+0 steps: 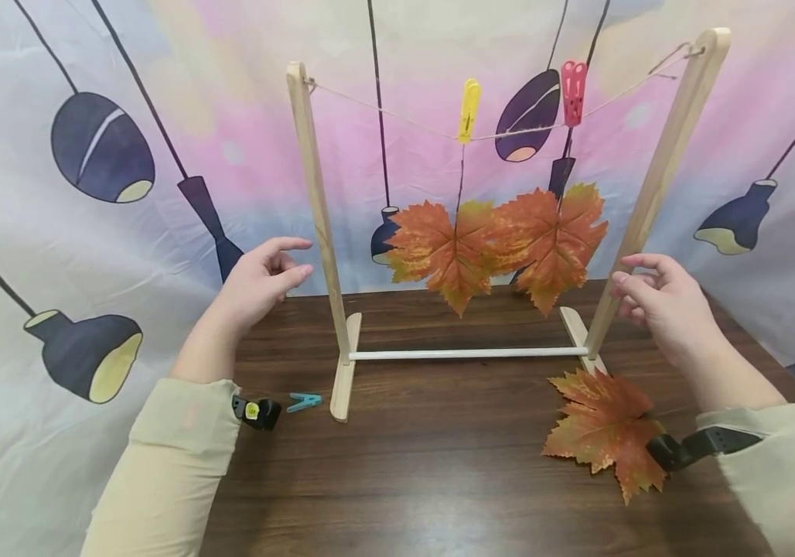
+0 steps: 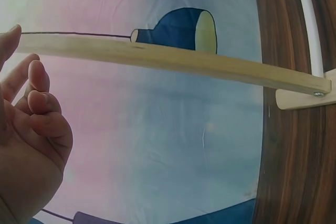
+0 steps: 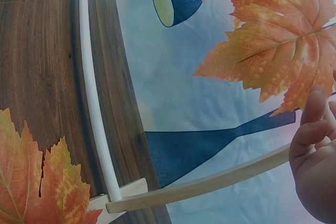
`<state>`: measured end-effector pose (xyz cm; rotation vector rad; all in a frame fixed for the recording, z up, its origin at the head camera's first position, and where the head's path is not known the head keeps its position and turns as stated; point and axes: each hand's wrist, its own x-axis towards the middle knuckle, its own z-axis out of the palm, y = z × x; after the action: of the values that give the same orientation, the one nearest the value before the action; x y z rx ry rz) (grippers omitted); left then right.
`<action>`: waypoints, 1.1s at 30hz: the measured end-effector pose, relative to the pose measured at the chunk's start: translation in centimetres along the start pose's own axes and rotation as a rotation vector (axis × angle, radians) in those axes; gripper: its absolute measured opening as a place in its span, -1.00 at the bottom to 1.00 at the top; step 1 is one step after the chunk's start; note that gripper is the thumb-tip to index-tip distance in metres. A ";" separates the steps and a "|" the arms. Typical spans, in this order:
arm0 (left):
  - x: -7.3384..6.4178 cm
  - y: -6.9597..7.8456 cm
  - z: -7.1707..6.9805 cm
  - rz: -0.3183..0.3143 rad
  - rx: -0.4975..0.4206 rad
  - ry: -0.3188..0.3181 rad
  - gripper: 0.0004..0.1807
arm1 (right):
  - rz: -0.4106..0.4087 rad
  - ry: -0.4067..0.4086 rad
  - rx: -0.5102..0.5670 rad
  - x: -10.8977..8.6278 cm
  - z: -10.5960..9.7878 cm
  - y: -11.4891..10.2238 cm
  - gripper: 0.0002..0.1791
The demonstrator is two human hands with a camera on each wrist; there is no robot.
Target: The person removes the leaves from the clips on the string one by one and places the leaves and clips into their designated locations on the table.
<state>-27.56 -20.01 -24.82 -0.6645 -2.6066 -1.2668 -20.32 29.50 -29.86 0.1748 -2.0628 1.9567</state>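
Note:
Two orange maple leaves hang from a string tied between the posts of a wooden frame [image 1: 321,209]. A yellow clothespin [image 1: 469,112] clips the left leaf [image 1: 442,251] by its stem, and a red clothespin [image 1: 574,93] is above the right leaf [image 1: 554,244]. My left hand [image 1: 258,282] is in the air just left of the left post, fingers loosely bent, holding nothing. Beside the right post [image 1: 662,170] is my right hand [image 1: 665,305], fingers loosely curled with nothing visible in them; whether it touches the post I cannot tell.
A third maple leaf [image 1: 606,433] lies on the brown wooden table [image 1: 432,472] below my right hand. A blue clothespin [image 1: 305,401] lies left of the frame's left foot. A white rod [image 1: 467,353] joins the posts low down. Behind hangs a painted cloth [image 1: 251,155].

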 end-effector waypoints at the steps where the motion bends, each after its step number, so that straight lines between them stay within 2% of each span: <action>1: 0.0 0.1 0.0 0.001 -0.002 -0.002 -0.52 | 0.001 -0.003 0.000 0.0 0.1 0.0 -0.74; 9: 0.5 0.8 0.8 0.008 -0.041 -0.025 -0.54 | -0.011 0.007 -0.041 0.1 0.3 -0.3 -0.76; 16: 1.0 1.8 1.1 0.042 -0.105 -0.040 -0.56 | -0.017 -0.004 -0.024 0.5 0.6 -0.6 -0.78; 24: 1.4 3.4 1.6 0.053 -0.125 -0.066 -0.56 | -0.009 -0.011 -0.009 0.7 1.2 -1.4 -0.74; 33: 2.1 4.8 1.9 0.058 -0.133 -0.116 -0.53 | 0.011 0.015 -0.050 0.9 2.4 -2.2 -0.71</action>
<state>-27.13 -15.27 -21.90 -0.8536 -2.5891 -1.4337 -20.82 27.02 -27.63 0.1384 -2.1055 1.9045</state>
